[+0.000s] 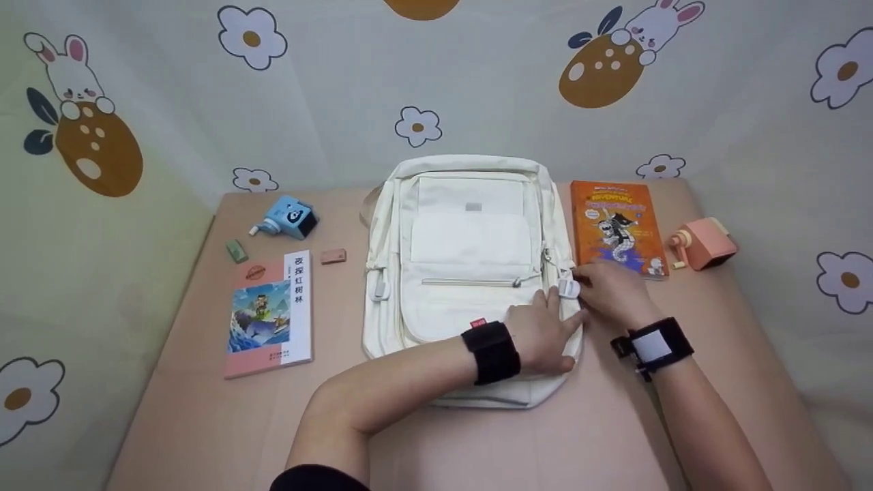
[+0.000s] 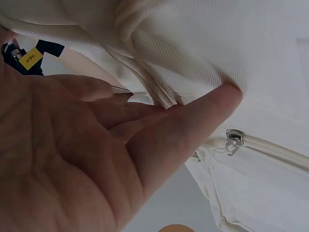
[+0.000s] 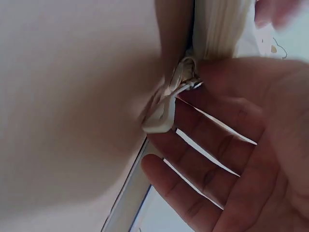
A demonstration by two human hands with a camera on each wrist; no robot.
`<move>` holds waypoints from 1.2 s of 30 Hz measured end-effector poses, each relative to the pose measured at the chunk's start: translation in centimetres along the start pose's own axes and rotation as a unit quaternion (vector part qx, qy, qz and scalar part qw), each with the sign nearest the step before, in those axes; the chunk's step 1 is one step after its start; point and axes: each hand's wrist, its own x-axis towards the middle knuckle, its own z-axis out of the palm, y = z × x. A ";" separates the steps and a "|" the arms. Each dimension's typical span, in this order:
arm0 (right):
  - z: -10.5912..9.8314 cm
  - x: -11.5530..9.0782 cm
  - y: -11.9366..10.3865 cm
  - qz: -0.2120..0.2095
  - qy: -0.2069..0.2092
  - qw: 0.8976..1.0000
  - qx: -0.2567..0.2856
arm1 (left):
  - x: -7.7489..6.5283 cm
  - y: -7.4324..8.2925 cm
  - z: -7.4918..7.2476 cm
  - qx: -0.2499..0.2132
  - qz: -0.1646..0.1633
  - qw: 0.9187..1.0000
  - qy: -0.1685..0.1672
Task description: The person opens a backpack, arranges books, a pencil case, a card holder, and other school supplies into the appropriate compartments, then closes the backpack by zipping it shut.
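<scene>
A cream-white backpack (image 1: 470,239) lies front up on the table. My left hand (image 1: 542,337) rests on its lower right side, fingers spread. In the left wrist view, that hand (image 2: 96,145) presses an extended finger into the ribbed fabric near a seam, above a metal zipper slider (image 2: 234,141). At the bag's right edge, beside a white buckle (image 1: 570,289), is my right hand (image 1: 614,290). The right wrist view shows this hand (image 3: 227,130) pinching a zipper pull (image 3: 161,116), a pale loop with a metal part, between thumb and index finger; the other fingers extend loosely.
An orange book (image 1: 614,225) lies right of the bag, beside a pink pencil sharpener (image 1: 706,244). Left of it are a pink-and-white book (image 1: 269,314), a blue pencil sharpener (image 1: 290,218), a green eraser (image 1: 237,250) and a pink eraser (image 1: 333,256). A patterned curtain (image 1: 341,95) surrounds the table.
</scene>
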 end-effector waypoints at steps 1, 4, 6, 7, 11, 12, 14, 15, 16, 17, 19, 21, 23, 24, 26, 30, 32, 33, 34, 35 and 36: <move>0.1 0.1 0.1 0.001 0.001 1.000 0.003 | 0.0 -0.2 0.0 0.003 0.011 1.000 -0.004; 0.3 0.2 0.5 0.002 0.008 1.000 0.010 | 0.1 -0.8 -0.1 0.004 0.044 0.999 -0.013; 0.4 0.1 0.7 0.000 0.015 1.000 0.014 | 0.0 -1.1 -0.1 -0.001 0.057 0.998 -0.015; 0.4 0.1 0.8 -0.002 0.019 1.000 0.014 | 0.0 -1.3 -0.1 -0.005 0.061 0.998 -0.014; 0.5 -0.1 1.0 -0.012 0.034 0.999 0.013 | -0.1 -1.6 0.3 -0.008 0.061 0.998 -0.005; 0.5 -0.2 1.0 -0.014 0.035 0.999 0.012 | -0.1 -1.6 0.3 -0.004 0.061 0.998 -0.003; 0.5 -0.3 1.0 -0.013 0.035 0.999 0.010 | -0.2 -1.5 0.5 0.001 0.061 0.998 0.002; 0.5 -0.4 0.9 -0.012 0.034 0.999 0.008 | -0.2 -1.5 0.5 0.004 0.061 0.998 0.003; 0.4 -0.5 0.9 -0.013 0.032 0.999 0.005 | -0.2 -1.4 0.5 0.006 0.060 0.998 0.001; 0.4 -0.6 0.8 -0.013 0.032 0.999 0.002 | -0.2 -1.4 0.5 0.007 0.059 0.998 0.000; 0.3 -0.8 0.8 -0.012 0.032 0.999 -0.005 | -0.2 -1.3 0.6 0.008 0.059 0.998 0.000; 0.2 -1.0 0.7 -0.016 0.034 0.999 -0.014 | -0.2 -1.3 0.6 0.006 0.058 0.998 0.000; 0.1 -1.1 0.8 -0.020 0.036 0.999 -0.025 | -0.2 -1.3 0.6 0.003 0.059 0.998 0.002; 0.1 -1.2 0.8 -0.022 0.035 0.999 -0.030 | -0.2 -1.3 0.6 0.001 0.060 0.998 0.004; 0.0 -1.5 0.8 -0.028 0.035 0.998 -0.039 | -0.2 -1.4 0.6 -0.001 0.059 0.998 0.004; -0.1 -2.0 0.7 -0.045 0.038 0.997 -0.055 | -0.2 -1.5 0.8 0.005 0.059 0.998 0.010; -0.2 -2.3 0.6 -0.054 0.039 0.996 -0.056 | -0.2 -1.6 0.9 0.009 0.060 0.998 0.013; -0.3 -2.5 0.5 -0.059 0.037 0.996 -0.058 | -0.3 -1.6 0.9 0.010 0.060 0.998 0.014; -0.4 -2.6 0.5 -0.061 0.034 0.996 -0.057 | -0.3 -1.6 0.9 0.012 0.061 0.998 0.014; -0.5 -2.8 0.4 -0.061 0.028 0.996 -0.056 | -0.3 -1.7 1.0 0.013 0.061 0.998 0.015; -0.5 -2.9 0.3 -0.060 0.022 0.997 -0.053 | -0.3 -1.7 1.0 0.016 0.061 0.998 0.015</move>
